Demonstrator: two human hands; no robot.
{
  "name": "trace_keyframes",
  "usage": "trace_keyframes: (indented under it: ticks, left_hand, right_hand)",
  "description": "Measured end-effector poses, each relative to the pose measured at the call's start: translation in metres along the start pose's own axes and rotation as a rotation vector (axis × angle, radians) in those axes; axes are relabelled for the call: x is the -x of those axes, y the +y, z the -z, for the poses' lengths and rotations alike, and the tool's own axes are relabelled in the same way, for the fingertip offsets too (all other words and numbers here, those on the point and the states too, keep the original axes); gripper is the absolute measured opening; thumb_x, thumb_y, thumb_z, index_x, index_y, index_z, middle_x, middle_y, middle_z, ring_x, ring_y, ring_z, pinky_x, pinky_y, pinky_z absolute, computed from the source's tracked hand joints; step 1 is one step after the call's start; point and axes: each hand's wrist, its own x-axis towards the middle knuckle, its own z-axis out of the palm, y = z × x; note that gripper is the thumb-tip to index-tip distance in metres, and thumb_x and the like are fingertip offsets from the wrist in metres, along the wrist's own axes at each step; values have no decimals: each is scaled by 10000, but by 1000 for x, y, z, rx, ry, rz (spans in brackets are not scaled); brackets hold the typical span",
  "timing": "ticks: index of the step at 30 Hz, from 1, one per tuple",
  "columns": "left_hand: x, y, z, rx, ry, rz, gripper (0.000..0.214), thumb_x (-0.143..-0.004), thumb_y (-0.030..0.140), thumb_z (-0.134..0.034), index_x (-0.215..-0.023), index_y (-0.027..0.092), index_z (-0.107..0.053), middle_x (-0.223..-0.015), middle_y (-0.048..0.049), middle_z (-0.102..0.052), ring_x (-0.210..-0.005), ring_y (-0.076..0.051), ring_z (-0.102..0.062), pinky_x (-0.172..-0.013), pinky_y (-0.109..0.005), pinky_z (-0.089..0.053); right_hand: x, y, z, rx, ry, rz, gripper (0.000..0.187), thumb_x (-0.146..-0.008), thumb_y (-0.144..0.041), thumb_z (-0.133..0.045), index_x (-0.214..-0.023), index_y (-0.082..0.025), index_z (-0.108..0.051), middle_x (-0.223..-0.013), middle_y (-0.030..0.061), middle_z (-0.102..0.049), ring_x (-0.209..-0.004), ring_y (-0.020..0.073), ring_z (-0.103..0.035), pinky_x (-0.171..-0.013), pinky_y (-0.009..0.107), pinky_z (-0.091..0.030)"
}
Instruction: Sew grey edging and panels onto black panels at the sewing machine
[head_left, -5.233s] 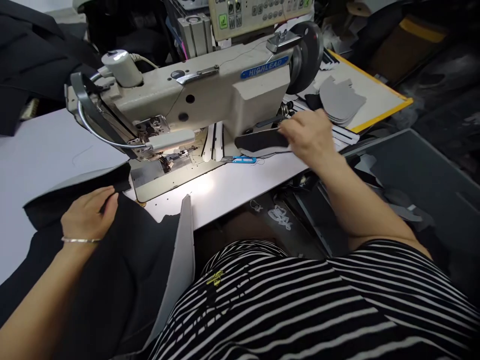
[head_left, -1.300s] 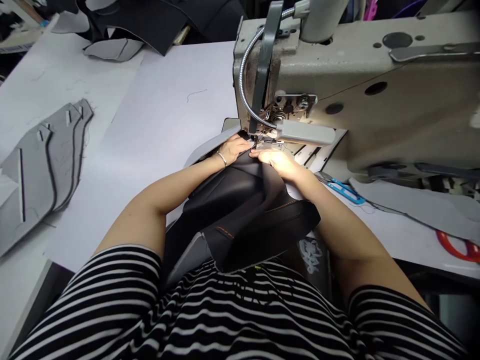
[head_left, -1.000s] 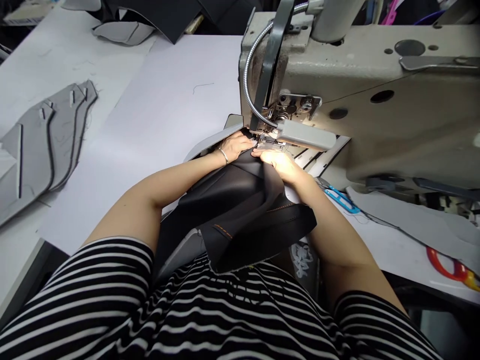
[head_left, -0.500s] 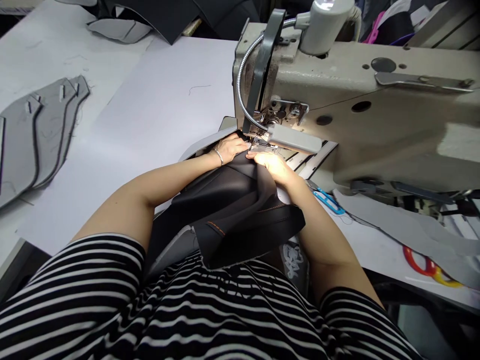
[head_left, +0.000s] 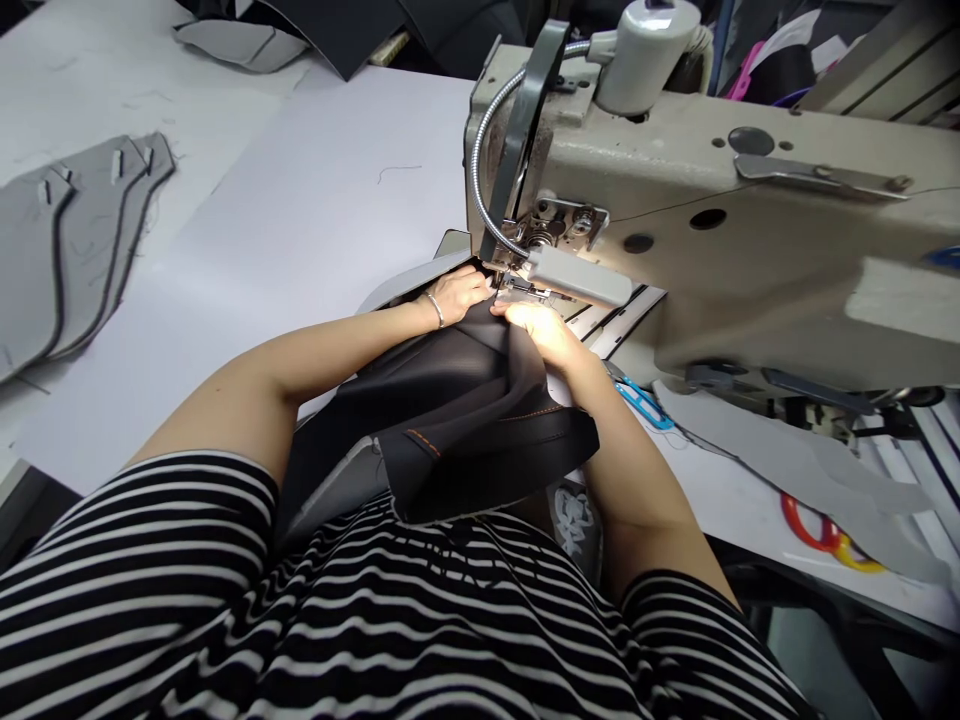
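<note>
A black leather-like piece (head_left: 457, 390) with orange stitching and a grey backing lies bunched from the needle of the sewing machine (head_left: 600, 170) down to my lap. My left hand (head_left: 457, 297), with a bracelet at the wrist, presses and grips its upper edge just left of the presser foot. Close to the foot, on the right, my right hand (head_left: 536, 325) has its fingers closed on the same material under the lamp (head_left: 581, 275). Folds hide parts of the fingertips and the lower layers of the piece.
Grey cut panels (head_left: 90, 240) lie on the table at left. To the right are blue-handled snips (head_left: 643, 402), a long grey panel (head_left: 780, 450), and scissors with red and yellow handles (head_left: 814, 528). Dark sheets (head_left: 337, 30) lie at the back.
The camera view has shifted slightly, so the surroundings sit a little differently. Both hands stay on the black piece beside the needle, with hardly any visible movement.
</note>
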Motion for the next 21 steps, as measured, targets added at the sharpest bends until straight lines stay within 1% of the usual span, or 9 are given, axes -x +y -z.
trace_keyframes:
  ticks: [4,7,12,16,18,21]
  left_hand:
    - [1,11,5,-80,-39,27,436,-986,273,-268,-929,161,-685,-855,-100,-600,-867,-209,-513,-735,-328,-435]
    - [2,18,8,-100,-59,47,472,-992,276,-237,-878,144,-676,-843,-109,-582,-884,-217,-509,-731,-333,-431]
    - [-1,27,13,-74,-91,96,411,-978,253,-291,-848,141,-664,-837,-96,-570,-914,-210,-514,-766,-318,-437]
    - [-11,30,21,-59,-194,199,333,-942,220,-354,-928,121,-672,-906,-97,-584,-1003,-221,-512,-839,-318,-440]
    - [-17,31,26,-25,-251,267,293,-913,215,-400,-971,121,-671,-929,-92,-588,-1002,-223,-522,-859,-324,-447]
    - [-22,35,32,-8,-301,294,272,-879,191,-427,-939,121,-683,-973,-103,-598,-1006,-236,-531,-885,-345,-454]
  right_hand:
    - [1,-2,-1,77,18,-9,309,-934,-318,-422,-1055,-193,-677,-1178,71,-677,-1166,221,-585,-1036,399,-444]
    - [1,-7,-1,128,-3,-46,292,-936,-276,-405,-1019,-195,-673,-1174,70,-677,-1157,226,-584,-1008,385,-442]
    - [-1,-19,4,231,-65,-111,289,-953,-268,-386,-898,-189,-658,-1108,84,-689,-1084,227,-595,-953,347,-412]
    - [-5,-27,7,320,-63,-124,286,-953,-242,-378,-880,-187,-649,-1065,86,-694,-1031,216,-596,-879,324,-400]
    - [-6,-30,6,362,-62,-119,284,-951,-218,-372,-889,-187,-648,-1036,84,-698,-1000,211,-597,-844,315,-393]
    - [-8,-35,4,429,-65,-120,281,-947,-191,-370,-888,-184,-645,-993,85,-699,-952,210,-593,-793,309,-371]
